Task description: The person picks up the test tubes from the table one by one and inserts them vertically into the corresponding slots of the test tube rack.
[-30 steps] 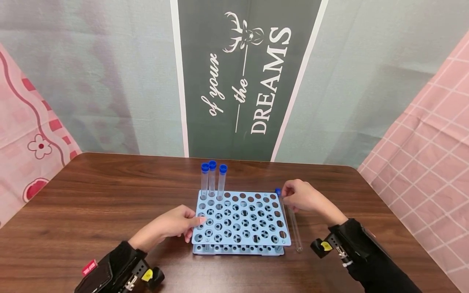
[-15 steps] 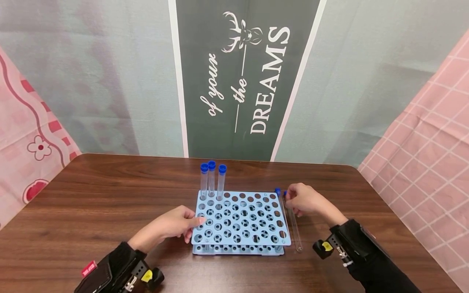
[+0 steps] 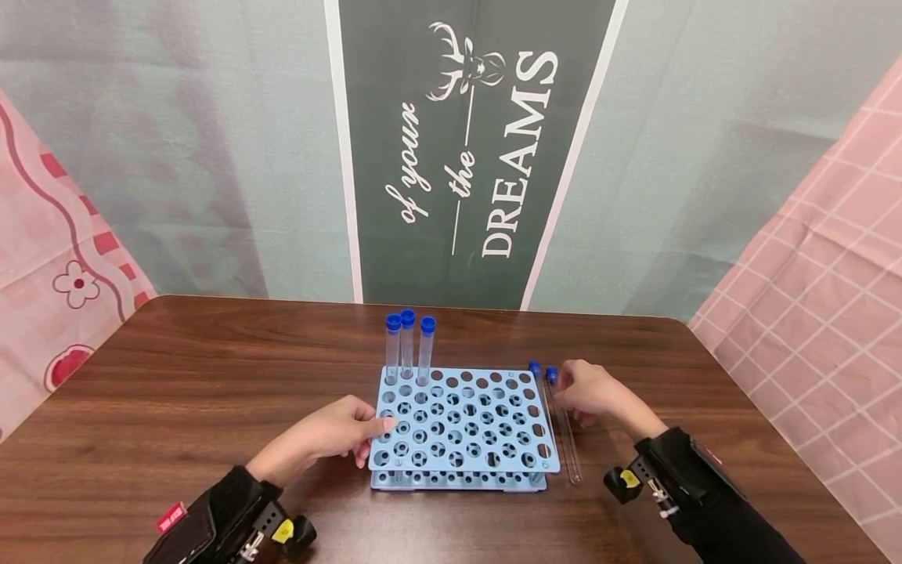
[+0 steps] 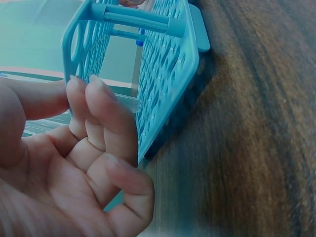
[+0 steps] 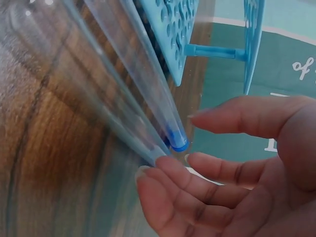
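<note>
A light-blue test tube rack (image 3: 465, 468) with rows of round holes stands on the table. My left hand (image 3: 334, 429) pinches its left edge, thumb on the top plate and fingers beneath. Three clear test tubes (image 3: 426, 356) with blue caps stand upright in the back-left holes. Two more capped tubes lie along the rack's right side, an inner tube (image 3: 543, 395) and an outer tube (image 3: 571, 450). Beside the outer tube's cap (image 3: 552, 374) is my right hand (image 3: 590, 392). In the right wrist view its thumb is apart from the fingers, whose tips touch that tube.
The brown wooden table (image 3: 211, 376) extends around the rack. Behind it hangs a grey-green printed curtain (image 3: 451, 282), with pink patterned cloths (image 3: 831, 313) at the sides. Each forearm wears a black wrist camera mount (image 3: 623, 483).
My right hand has drawn slightly right and toward me, uncovering the outer tube's blue cap. Its fingers have loosened from that tube. The left hand and rack have stayed put.
</note>
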`<state>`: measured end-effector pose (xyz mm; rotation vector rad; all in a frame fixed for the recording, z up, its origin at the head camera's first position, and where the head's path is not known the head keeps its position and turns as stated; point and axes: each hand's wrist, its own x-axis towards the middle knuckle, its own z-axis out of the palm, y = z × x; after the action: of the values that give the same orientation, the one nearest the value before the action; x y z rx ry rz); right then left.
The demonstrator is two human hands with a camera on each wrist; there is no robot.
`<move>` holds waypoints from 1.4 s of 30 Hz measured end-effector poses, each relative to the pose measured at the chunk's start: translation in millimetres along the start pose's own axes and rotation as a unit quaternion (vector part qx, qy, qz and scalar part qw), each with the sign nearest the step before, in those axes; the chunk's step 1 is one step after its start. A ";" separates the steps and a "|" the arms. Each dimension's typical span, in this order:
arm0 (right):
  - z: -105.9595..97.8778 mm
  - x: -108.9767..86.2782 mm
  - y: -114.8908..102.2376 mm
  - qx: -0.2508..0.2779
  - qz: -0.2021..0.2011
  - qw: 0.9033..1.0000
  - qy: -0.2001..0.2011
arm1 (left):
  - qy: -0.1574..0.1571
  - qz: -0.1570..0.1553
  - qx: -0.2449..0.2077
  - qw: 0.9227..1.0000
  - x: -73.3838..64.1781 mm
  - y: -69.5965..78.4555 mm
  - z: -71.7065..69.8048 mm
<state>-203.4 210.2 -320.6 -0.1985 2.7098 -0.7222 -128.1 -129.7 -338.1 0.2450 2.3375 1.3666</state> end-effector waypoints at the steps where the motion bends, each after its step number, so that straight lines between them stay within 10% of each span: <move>1: 0.4 0.1 0.4 0.000 0.003 1.000 -0.001 | 0.000 0.000 0.000 1.000 0.0 0.0 0.0; 42: 11.4 -0.1 4.5 0.032 0.059 0.997 -0.037 | 0.002 -0.005 0.003 1.000 0.2 1.7 -1.0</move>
<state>-199.5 208.9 -332.1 -0.0478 2.5992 -0.7517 -128.8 -129.6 -336.3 0.2325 2.3438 1.3565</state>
